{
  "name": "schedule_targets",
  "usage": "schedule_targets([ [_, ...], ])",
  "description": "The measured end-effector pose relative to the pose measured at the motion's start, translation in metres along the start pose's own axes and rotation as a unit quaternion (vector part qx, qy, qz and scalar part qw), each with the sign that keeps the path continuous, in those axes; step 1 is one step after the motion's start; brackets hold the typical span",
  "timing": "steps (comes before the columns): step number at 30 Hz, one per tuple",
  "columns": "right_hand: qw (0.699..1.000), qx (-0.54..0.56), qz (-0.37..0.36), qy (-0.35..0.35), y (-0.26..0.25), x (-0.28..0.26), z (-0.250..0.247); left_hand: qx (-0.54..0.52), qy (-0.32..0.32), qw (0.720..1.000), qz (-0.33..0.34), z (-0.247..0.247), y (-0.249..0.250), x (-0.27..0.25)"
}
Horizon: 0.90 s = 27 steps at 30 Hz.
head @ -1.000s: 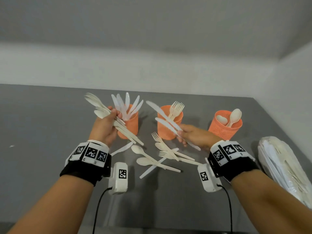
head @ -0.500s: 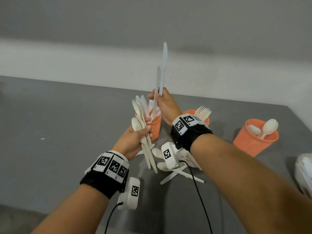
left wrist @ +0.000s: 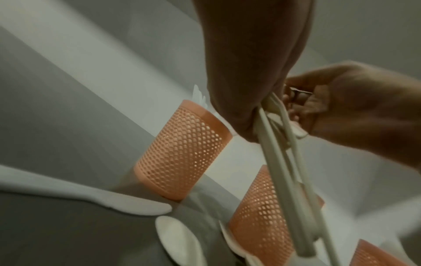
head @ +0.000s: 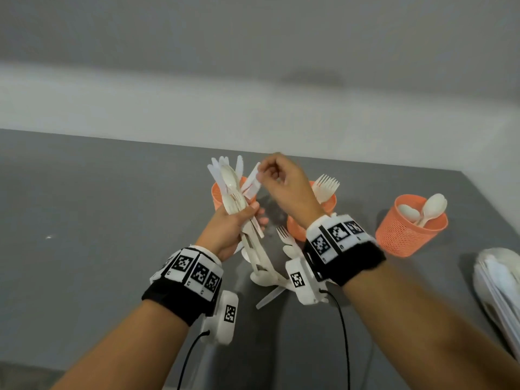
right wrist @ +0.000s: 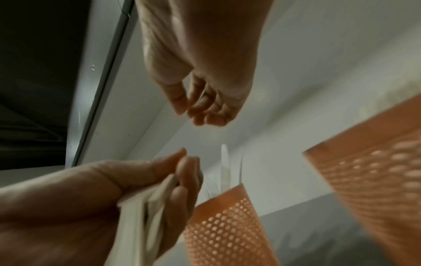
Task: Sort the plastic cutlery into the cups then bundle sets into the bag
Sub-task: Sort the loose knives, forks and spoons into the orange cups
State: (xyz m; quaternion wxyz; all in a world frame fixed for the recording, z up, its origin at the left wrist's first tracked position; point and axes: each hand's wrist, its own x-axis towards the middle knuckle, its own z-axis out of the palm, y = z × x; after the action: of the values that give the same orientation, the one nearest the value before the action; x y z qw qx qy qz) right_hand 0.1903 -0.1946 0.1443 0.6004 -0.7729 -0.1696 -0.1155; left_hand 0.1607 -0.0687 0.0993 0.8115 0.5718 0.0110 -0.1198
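My left hand [head: 247,213] grips a bundle of cream spoons [head: 232,190] by the handles, bowls up, in front of the left orange mesh cup [head: 218,194]. That cup holds several white knives [head: 251,182]. My right hand [head: 270,173] hovers just above those knives with fingers loosely curled; in the right wrist view the right hand [right wrist: 200,104] holds nothing and the knives [right wrist: 225,167] stand below it in the cup. The middle cup [head: 295,226] holds forks [head: 326,187]. The right cup [head: 410,235] holds spoons [head: 430,206].
Loose forks, spoons and a knife [head: 267,277] lie on the grey table [head: 98,220] under my wrists. A stack of clear bags [head: 498,285] sits at the table's right edge. A pale wall runs close behind the cups.
My right hand carried two knives left from the fork cup, raised them upright, then lowered them into the knife cup and let go. My left hand turned its spoon bundle upright.
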Motion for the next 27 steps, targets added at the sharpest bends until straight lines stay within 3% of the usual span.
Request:
schedule_targets([
  [3,0.982,-0.066,0.046,-0.170,0.006,-0.033,-0.018,-0.059,-0.004,0.998,0.005,0.009,0.003,0.005],
  [5,0.967,-0.124,0.071,-0.213,0.018,-0.051,-0.022,-0.088,0.011,0.996,-0.003,0.016,0.004,0.007],
  [10,0.967,-0.088,0.165,-0.174,0.038,-0.075,-0.033,-0.111,0.038,0.993,-0.006,0.046,0.001,0.013],
  [14,0.966,-0.089,0.162,-0.181,0.039,-0.083,-0.054,-0.134,0.032,0.990,-0.023,0.065,0.004,0.013],
  [17,0.970,-0.075,0.171,-0.157,0.038,-0.088,-0.068,-0.164,-0.001,0.986,-0.040,0.081,0.005,0.009],
  [22,0.976,-0.039,0.172,-0.124,0.034,-0.099,-0.080,-0.185,-0.002,0.981,-0.066,0.094,0.005,0.008],
  [24,0.981,-0.053,0.168,-0.079,0.034,-0.101,-0.083,-0.168,-0.012,0.983,-0.068,0.097,0.004,0.009],
  [27,0.984,-0.091,0.143,0.045,0.031,-0.095,-0.094,-0.122,0.001,0.990,-0.066,0.096,-0.003,0.012],
])
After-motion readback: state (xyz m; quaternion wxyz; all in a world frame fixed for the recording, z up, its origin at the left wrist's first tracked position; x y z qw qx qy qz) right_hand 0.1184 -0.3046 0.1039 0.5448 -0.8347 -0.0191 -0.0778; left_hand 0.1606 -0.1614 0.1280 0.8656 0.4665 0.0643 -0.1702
